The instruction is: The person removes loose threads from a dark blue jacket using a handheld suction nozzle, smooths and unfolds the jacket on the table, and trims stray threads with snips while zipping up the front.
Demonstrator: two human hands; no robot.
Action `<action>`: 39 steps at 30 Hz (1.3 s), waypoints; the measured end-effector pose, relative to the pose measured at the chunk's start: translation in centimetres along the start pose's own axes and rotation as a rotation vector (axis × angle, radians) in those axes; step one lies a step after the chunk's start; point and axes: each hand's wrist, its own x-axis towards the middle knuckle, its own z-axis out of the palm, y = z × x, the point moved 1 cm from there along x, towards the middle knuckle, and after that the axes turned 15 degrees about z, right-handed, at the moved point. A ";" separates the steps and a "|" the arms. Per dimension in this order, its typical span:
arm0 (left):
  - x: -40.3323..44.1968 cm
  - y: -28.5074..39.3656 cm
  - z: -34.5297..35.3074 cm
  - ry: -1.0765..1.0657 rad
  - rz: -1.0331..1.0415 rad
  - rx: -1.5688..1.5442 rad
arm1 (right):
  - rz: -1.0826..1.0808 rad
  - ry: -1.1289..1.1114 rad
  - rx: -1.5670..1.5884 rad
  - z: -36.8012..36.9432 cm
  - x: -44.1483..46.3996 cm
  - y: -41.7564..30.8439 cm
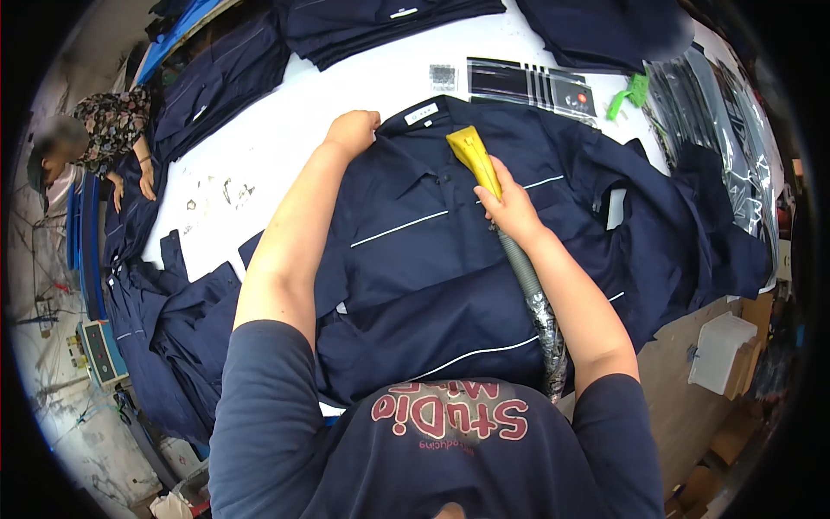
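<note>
A navy work shirt (pixel 398 208) with white piping lies spread face up on the white table (pixel 285 130), its collar label (pixel 423 115) showing. My left hand (pixel 353 132) is closed on the shirt's shoulder beside the collar. In my right hand (pixel 508 203) is a yellow nozzle (pixel 471 154), its wide end over the shirt just below the collar. From the nozzle a grey ribbed hose (pixel 520 264), partly wrapped in shiny plastic, runs down toward my body.
Folded navy garments (pixel 380 26) lie along the far edge. Plastic-packed items (pixel 529 86), a green object (pixel 629 93) and clear bags (pixel 705 112) are at the back right. A co-worker (pixel 108 130) leans over garments at the left. A white box (pixel 722 353) stands lower right.
</note>
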 end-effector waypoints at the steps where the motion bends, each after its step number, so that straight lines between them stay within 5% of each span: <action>1: 0.1 0.2 0.3 -0.014 0.015 0.036 | -0.002 -0.004 0.000 -0.1 0.0 0.0; 18: 1.5 4.8 -1.7 -0.365 0.139 0.373 | 0.018 0.016 -0.025 0.1 -0.1 -0.4; 27: -0.5 1.1 -1.8 -0.021 -0.006 -0.163 | 0.013 0.018 -0.034 0.1 0.1 0.0; 39: -2.4 -1.0 -3.9 -0.030 0.131 -0.494 | 0.016 0.014 -0.014 0.3 0.2 0.3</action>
